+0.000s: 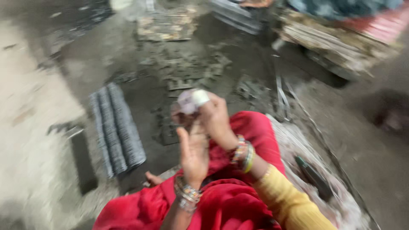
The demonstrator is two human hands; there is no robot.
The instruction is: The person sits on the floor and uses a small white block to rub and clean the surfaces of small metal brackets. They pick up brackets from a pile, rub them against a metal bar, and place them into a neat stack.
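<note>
Blurry frame. Grey stack of thin metal pieces (117, 130) lies in rows on the dusty floor (34, 127), dark flat bar (83, 159) just beside it. Scattered metal scraps (187, 68) further out, wooden planks (332, 44) piled top right, red cloth (238, 200) over the lap.

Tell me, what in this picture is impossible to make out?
- Small pale object at the raised hands, head view: motion blur hides what it is.
- Left hand and right hand: blurred, grip unclear.
- Grey ribbed stacks on the floor: too smeared to identify.
- Red garment: cut off by the bottom edge.
</note>
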